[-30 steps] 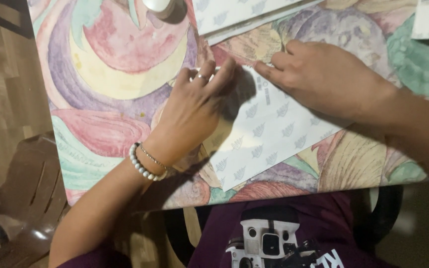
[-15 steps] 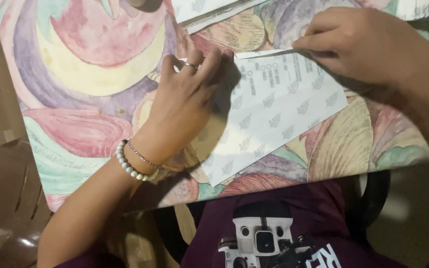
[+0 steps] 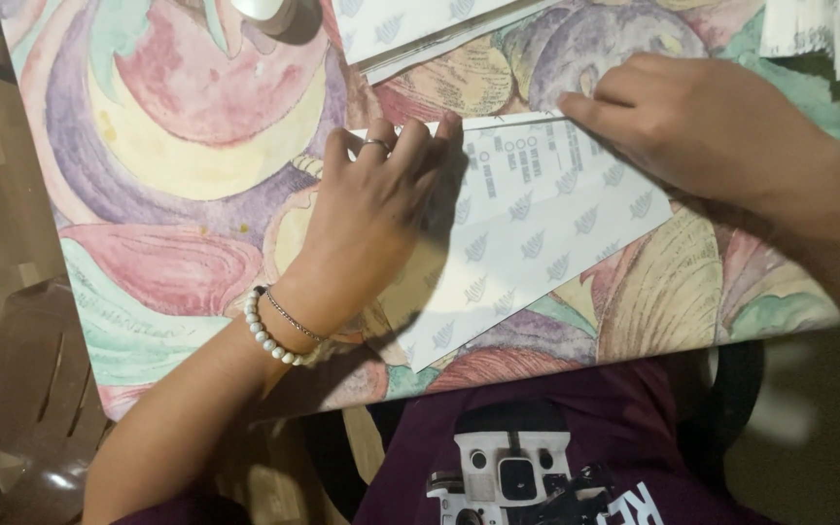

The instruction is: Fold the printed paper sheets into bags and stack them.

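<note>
Mid-frame on the painted surface [image 3: 148,194], the left hand [image 3: 371,209] pins the paper sheet [image 3: 527,243] with flat fingers while the right hand [image 3: 702,136] presses its upper edge; firm, even pressure should keep the crease straight.

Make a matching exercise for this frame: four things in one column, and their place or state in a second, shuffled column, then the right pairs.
Things:
1. left hand
2. right hand
3. paper sheet
4. paper stack

Places or states:
A. at the table's top edge, beyond both hands
B. fingertips pressing the sheet's upper edge
C. flat on the sheet's left part, wearing a ring and a bead bracelet
D. lying on the painted tablecloth under both hands

Pairs: 1-C, 2-B, 3-D, 4-A
</note>
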